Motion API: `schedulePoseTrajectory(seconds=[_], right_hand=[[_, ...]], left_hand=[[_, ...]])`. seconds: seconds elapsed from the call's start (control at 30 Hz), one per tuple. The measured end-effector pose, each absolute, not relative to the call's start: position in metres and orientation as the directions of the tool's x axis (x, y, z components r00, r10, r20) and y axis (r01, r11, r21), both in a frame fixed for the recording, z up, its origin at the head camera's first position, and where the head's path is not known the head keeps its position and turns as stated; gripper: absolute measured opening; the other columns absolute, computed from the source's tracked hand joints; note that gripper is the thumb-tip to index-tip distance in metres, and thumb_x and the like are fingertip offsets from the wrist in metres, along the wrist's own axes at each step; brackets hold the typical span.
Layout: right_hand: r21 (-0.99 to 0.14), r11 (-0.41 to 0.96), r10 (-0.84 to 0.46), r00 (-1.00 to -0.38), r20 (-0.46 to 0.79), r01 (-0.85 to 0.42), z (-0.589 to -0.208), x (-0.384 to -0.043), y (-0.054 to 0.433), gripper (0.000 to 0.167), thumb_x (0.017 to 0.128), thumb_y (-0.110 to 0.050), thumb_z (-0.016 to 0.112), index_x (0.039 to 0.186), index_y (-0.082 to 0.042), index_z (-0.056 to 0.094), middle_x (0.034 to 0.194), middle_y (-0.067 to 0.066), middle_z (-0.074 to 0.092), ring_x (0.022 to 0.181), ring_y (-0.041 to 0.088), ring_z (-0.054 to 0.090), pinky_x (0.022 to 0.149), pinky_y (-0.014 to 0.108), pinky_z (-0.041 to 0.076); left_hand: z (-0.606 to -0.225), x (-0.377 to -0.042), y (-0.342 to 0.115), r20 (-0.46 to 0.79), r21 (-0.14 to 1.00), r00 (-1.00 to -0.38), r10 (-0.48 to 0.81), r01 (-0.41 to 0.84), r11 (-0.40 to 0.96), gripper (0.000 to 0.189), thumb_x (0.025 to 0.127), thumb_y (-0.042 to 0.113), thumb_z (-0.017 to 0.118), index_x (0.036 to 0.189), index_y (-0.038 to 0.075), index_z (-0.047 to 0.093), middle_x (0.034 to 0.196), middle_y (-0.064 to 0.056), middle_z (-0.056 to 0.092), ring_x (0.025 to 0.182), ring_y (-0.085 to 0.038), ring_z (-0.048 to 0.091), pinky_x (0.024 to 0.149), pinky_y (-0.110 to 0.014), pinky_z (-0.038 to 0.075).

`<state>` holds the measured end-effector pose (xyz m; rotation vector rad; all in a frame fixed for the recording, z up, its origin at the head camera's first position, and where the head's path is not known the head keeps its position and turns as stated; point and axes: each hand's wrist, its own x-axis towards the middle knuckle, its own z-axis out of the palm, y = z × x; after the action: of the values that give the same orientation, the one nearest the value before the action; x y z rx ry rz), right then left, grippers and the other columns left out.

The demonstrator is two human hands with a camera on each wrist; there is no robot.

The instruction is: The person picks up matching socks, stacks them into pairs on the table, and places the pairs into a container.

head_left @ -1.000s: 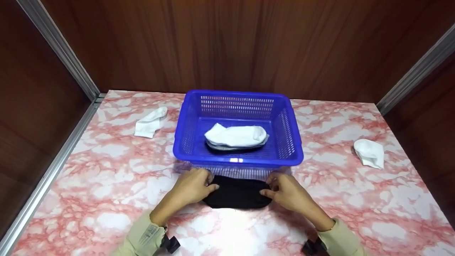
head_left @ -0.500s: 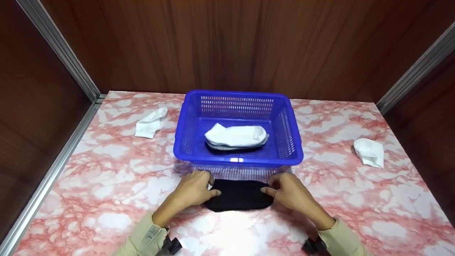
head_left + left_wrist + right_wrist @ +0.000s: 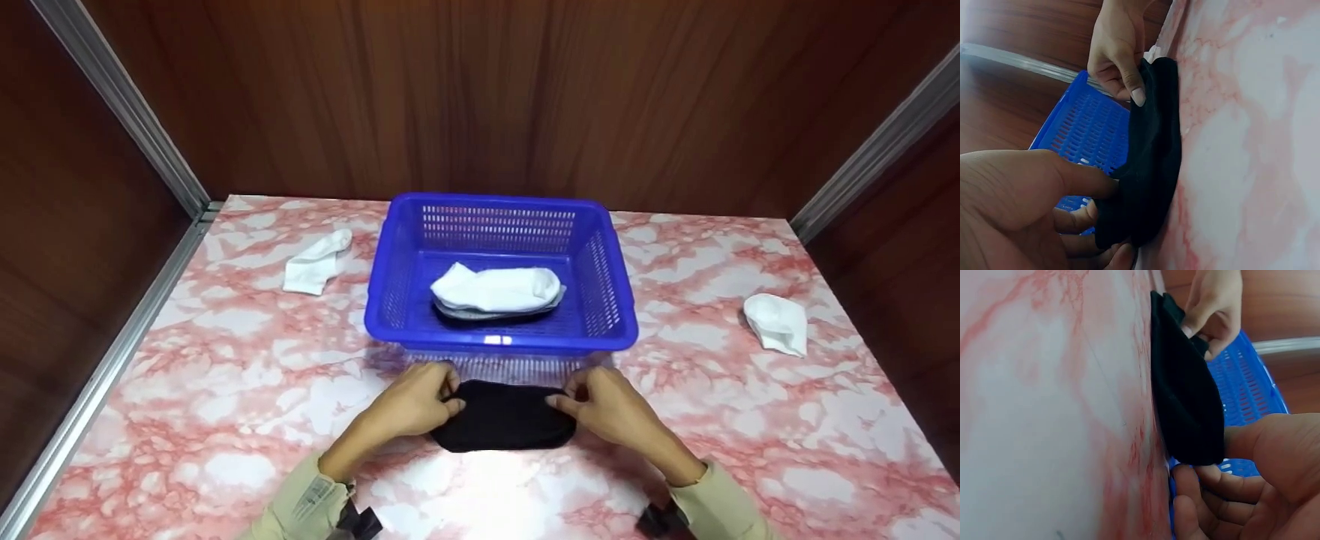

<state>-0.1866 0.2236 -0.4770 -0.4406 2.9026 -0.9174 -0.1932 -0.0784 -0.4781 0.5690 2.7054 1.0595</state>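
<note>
A pair of black socks (image 3: 506,416), laid one on the other and lying lengthwise from left to right, is held in front of the basket. My left hand (image 3: 416,397) pinches its left end, thumb on top and fingers beneath. At the other end, my right hand (image 3: 607,401) pinches the rounded part in the same way. The left wrist view shows the layered folds of the black socks (image 3: 1148,152) close over the table. Seen from the right wrist, the loose cuff edges of the socks (image 3: 1171,343) are by the left hand.
Just beyond the hands stands a blue perforated basket (image 3: 386,330), holding a white sock (image 3: 499,289) on top of grey and dark ones. Another white sock (image 3: 313,262) lies left of it, and a crumpled white sock (image 3: 778,322) lies far right. Wooden panels (image 3: 487,97) enclose the marbled table.
Both hands keep their pinch on the black socks, which have shifted slightly toward me, away from the basket. The basket and the white socks stay in place.
</note>
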Motion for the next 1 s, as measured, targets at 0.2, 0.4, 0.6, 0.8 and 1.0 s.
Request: schedulePoseTrajectory(seconds=[0.2, 0.4, 0.6, 0.8, 1.0], right_hand=[[-0.595, 0.760, -0.284, -0.957, 0.058, -0.261, -0.4755, -0.1864, 0.2217, 0.033, 0.090, -0.020, 0.082, 0.069, -0.015, 0.057, 0.069, -0.007, 0.052, 0.064, 0.005, 0.047, 0.061, 0.021, 0.039], [-0.636, 0.727, -0.279, -0.958, 0.070, -0.258, -0.4747, -0.1862, 0.2214, 0.022, 0.087, -0.016, 0.085, 0.086, -0.010, 0.063, 0.080, -0.001, 0.062, 0.075, 0.010, 0.056, 0.069, 0.023, 0.047], [-0.685, 0.674, -0.334, -0.941, 0.051, -0.277, -0.4737, -0.1861, 0.2242, 0.028, 0.086, -0.014, 0.085, 0.108, -0.004, 0.071, 0.098, 0.005, 0.071, 0.088, 0.014, 0.063, 0.078, 0.026, 0.053], [-0.676, 0.688, -0.335, -0.942, 0.027, -0.264, -0.4726, -0.1859, 0.2253, 0.015, 0.090, -0.015, 0.081, 0.101, -0.006, 0.078, 0.093, 0.003, 0.075, 0.082, 0.008, 0.064, 0.074, 0.023, 0.053], [-0.669, 0.702, -0.302, -0.953, 0.028, -0.242, -0.4672, -0.1842, 0.2281, 0.011, 0.090, -0.018, 0.082, 0.095, -0.008, 0.078, 0.091, 0.003, 0.075, 0.080, 0.011, 0.066, 0.072, 0.024, 0.054]], left_hand=[[-0.4766, -0.1968, -0.0801, -0.027, 0.774, -0.918, 0.396, 0.231, 0.590, 0.015, 0.089, 0.007, 0.076, 0.098, 0.008, 0.064, 0.091, -0.004, 0.062, 0.088, -0.017, 0.057, 0.083, -0.036, 0.049], [-0.4789, -0.1978, -0.0802, -0.085, 0.854, -0.912, 0.401, 0.141, 0.502, 0.019, 0.091, 0.016, 0.078, 0.102, 0.007, 0.065, 0.100, -0.007, 0.066, 0.096, -0.018, 0.060, 0.091, -0.037, 0.051], [-0.4803, -0.1966, -0.0816, -0.191, 0.919, -0.880, 0.435, -0.006, 0.394, 0.028, 0.100, 0.035, 0.070, 0.109, 0.008, 0.068, 0.103, -0.003, 0.065, 0.098, -0.016, 0.057, 0.088, -0.031, 0.048], [-0.4823, -0.1971, -0.0840, -0.203, 0.947, -0.846, 0.493, -0.041, 0.320, 0.027, 0.098, 0.023, 0.073, 0.112, 0.002, 0.064, 0.087, 0.002, 0.061, 0.082, -0.010, 0.056, 0.072, -0.022, 0.046], [-0.4829, -0.2003, -0.0832, -0.218, 0.951, -0.874, 0.434, -0.091, 0.294, 0.051, 0.095, 0.016, 0.073, 0.136, -0.010, 0.056, 0.091, -0.006, 0.075, 0.085, -0.011, 0.065, 0.080, -0.025, 0.052]])
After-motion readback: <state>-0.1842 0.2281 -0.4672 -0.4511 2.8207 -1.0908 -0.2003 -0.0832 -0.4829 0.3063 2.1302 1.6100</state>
